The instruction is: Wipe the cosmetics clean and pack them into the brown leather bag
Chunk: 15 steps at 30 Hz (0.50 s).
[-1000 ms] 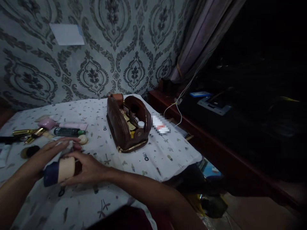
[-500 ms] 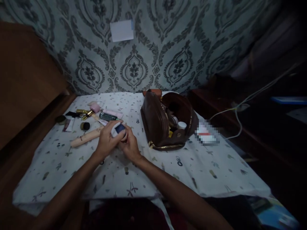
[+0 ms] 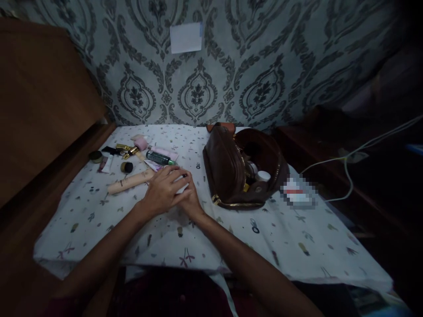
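Observation:
Over the middle of the table, my left hand (image 3: 163,190) lies across the top of a small white container (image 3: 182,188), fingers wrapped over it. My right hand (image 3: 192,200) grips the same container from the right side. Most of it is hidden by the fingers; only white bits show between them. Just left of my hands rests a long peach tube (image 3: 130,181). Behind them lie a dark green bottle (image 3: 158,158) and a pink tube (image 3: 170,154). A brown toiletry bag (image 3: 224,171) stands unzipped to the right, with a white-lidded jar (image 3: 263,176) among its contents.
Small cosmetics lie at the left: a black-and-gold jar (image 3: 127,167), a white tube (image 3: 107,164), a pink-capped item (image 3: 141,143) and a dark round jar (image 3: 95,156). A white cable (image 3: 348,176) runs by the right edge. A wooden panel (image 3: 46,101) borders the left.
My left hand has shifted over the top of the container, covering the dark blue part that showed before. My right hand still holds it. The view has turned slightly left.

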Motion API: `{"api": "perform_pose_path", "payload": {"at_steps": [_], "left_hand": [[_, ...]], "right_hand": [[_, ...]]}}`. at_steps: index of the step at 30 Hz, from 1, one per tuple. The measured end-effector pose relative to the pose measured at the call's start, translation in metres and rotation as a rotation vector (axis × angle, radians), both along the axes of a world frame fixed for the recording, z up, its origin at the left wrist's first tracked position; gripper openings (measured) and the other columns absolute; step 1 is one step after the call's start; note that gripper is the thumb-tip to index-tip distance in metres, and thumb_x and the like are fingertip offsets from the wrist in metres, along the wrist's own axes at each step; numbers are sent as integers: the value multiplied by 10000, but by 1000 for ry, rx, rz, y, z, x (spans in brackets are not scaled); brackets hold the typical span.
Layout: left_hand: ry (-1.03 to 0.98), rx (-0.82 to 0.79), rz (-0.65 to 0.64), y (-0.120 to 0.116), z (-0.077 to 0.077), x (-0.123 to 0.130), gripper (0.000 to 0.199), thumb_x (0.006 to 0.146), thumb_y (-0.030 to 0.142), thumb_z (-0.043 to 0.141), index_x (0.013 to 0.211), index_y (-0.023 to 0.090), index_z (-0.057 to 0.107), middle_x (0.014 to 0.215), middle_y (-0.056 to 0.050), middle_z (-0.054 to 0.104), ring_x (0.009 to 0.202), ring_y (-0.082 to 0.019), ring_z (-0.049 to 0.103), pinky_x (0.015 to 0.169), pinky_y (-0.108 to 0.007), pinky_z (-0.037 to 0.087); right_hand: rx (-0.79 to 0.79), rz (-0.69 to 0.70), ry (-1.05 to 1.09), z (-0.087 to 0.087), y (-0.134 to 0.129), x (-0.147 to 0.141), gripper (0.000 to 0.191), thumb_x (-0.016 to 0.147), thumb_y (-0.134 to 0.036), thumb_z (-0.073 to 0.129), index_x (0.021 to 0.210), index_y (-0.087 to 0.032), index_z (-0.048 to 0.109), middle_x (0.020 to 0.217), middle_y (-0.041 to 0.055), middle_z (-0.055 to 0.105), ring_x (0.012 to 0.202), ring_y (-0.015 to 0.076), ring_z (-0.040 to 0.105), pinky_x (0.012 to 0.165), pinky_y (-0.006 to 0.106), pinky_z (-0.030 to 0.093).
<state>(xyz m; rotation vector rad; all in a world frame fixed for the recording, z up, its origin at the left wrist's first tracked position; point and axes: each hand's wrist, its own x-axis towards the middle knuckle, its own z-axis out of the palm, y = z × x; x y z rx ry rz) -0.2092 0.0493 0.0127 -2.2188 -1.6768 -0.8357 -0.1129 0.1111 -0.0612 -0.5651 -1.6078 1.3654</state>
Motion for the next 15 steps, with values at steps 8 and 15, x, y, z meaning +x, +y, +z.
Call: {"api": "perform_pose_path", "payload": {"at_steps": [8, 15], "left_hand": [[-883, -174, 65, 2, 0, -13, 557, 1003, 546, 334, 1263, 171, 653, 1185, -99, 712, 896, -214, 679, 822, -343, 542], [-1344, -72, 186, 8, -24, 0, 586, 931, 649, 430, 1191, 181, 670, 1158, -80, 723, 947, -216, 692, 843, -327, 560]], "right_hand": [[-560, 420, 180, 21, -2, 3, 571, 728, -536, 718, 1160, -229, 505, 785, 1, 684, 587, 170, 644, 475, 244, 429], [-614, 383, 170, 21, -7, 0, 628, 792, -733, 561, 1149, -216, 568, 997, 72, 709, 808, 203, 682, 547, 267, 499]]}}
